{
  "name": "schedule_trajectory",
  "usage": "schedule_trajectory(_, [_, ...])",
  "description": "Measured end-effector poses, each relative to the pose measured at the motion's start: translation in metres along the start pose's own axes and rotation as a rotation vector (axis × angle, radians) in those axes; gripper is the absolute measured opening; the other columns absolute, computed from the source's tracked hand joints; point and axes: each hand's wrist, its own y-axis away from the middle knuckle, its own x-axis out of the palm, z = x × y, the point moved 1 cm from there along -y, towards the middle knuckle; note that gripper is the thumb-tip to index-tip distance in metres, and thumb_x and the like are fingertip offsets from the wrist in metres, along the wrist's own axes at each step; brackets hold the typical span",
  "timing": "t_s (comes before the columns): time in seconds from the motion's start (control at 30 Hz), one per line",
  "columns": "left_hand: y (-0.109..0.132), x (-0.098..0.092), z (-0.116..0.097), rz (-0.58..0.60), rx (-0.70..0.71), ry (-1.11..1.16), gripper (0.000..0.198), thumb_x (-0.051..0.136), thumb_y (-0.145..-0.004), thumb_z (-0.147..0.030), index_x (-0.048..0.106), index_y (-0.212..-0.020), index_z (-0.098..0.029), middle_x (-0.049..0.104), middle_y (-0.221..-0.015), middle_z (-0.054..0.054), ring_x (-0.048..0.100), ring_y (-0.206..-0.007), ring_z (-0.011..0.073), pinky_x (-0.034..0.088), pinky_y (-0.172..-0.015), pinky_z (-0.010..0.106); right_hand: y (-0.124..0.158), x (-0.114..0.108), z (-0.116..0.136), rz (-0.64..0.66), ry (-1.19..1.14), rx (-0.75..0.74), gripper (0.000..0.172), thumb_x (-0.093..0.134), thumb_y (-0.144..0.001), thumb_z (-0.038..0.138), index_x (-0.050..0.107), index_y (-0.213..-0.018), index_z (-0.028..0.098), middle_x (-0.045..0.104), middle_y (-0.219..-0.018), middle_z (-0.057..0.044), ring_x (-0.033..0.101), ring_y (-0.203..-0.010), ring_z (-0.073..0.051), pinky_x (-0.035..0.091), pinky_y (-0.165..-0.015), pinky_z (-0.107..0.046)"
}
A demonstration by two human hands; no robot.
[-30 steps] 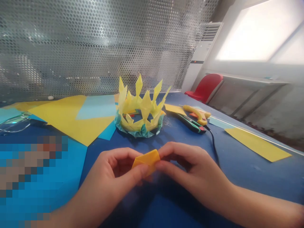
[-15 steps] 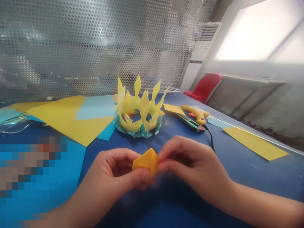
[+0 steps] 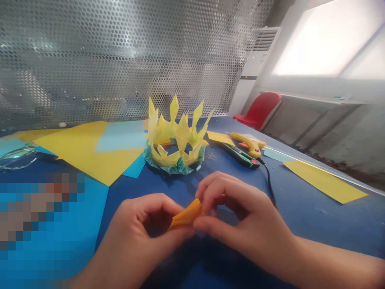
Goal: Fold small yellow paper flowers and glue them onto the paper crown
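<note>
A small folded piece of orange-yellow paper (image 3: pixel 187 214) is held up over the table, tilted so that its edge faces me. My left hand (image 3: pixel 150 224) pinches its lower left side between thumb and fingers. At the paper's right end, the fingertips and thumb of my right hand (image 3: pixel 237 216) close on it; their exact hold is partly hidden. Just beyond both hands stands a paper crown (image 3: pixel 182 140) with tall yellow points and a pleated light-blue band round its base.
Yellow paper (image 3: pixel 81 148) and blue sheets (image 3: pixel 87 212) spread over the left. Right of the crown lie a green-and-black cutter (image 3: pixel 239 155) and a yellow glue gun (image 3: pixel 252 145) with a black cable. A yellow strip (image 3: pixel 325 180) lies farther right. A pixelated patch hides the lower left.
The folded paper has turned from showing its broad face to lying more edge-on. My right fingers have shifted over its upper end, and my left hand has tilted with it.
</note>
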Motion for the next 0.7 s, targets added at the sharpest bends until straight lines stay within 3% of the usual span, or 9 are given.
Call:
schedule_trajectory(0.17, [-0.002,-0.002,0.001,-0.022,0.012,0.063,0.012,0.083,-0.064,-0.024,0.072,-0.062,-0.021,0.071,-0.062,-0.005,0.062,-0.060,0.0096,0.047,-0.057,0.014,0.001,0.000,0.001,0.005,-0.028,-0.007,0.011,0.071,-0.077,0.012,0.063,-0.080,0.019,0.065,-0.086,-0.003,0.064,-0.077,-0.013,0.058,-0.066,-0.021])
schedule_trajectory(0.33, [-0.010,-0.009,0.006,0.032,-0.013,0.148,0.011,0.082,-0.069,-0.025,0.071,-0.068,-0.020,0.073,-0.066,-0.005,0.065,-0.063,0.0081,0.050,-0.061,0.011,0.001,-0.004,0.000,-0.016,-0.087,-0.057,0.023,0.078,-0.072,0.012,0.072,-0.091,0.023,0.069,-0.096,-0.003,0.069,-0.089,-0.014,0.060,-0.073,-0.018])
schedule_trajectory(0.53, [-0.011,-0.009,0.006,0.091,-0.013,0.196,0.014,0.082,-0.070,-0.028,0.078,-0.084,-0.026,0.077,-0.077,-0.005,0.070,-0.078,0.0100,0.052,-0.068,0.010,0.002,-0.009,0.004,-0.056,0.102,-0.177,0.025,0.077,-0.074,0.011,0.077,-0.093,0.027,0.075,-0.101,-0.002,0.072,-0.089,-0.015,0.059,-0.081,-0.019])
schedule_trajectory(0.7, [-0.011,-0.010,0.003,0.110,0.009,0.196,0.012,0.077,-0.077,-0.033,0.079,-0.088,-0.030,0.077,-0.071,-0.005,0.069,-0.072,0.0085,0.052,-0.067,0.010,0.003,-0.009,0.005,-0.070,0.202,-0.219,0.029,0.071,-0.079,0.009,0.076,-0.100,0.028,0.075,-0.107,-0.002,0.072,-0.092,-0.015,0.058,-0.086,-0.021])
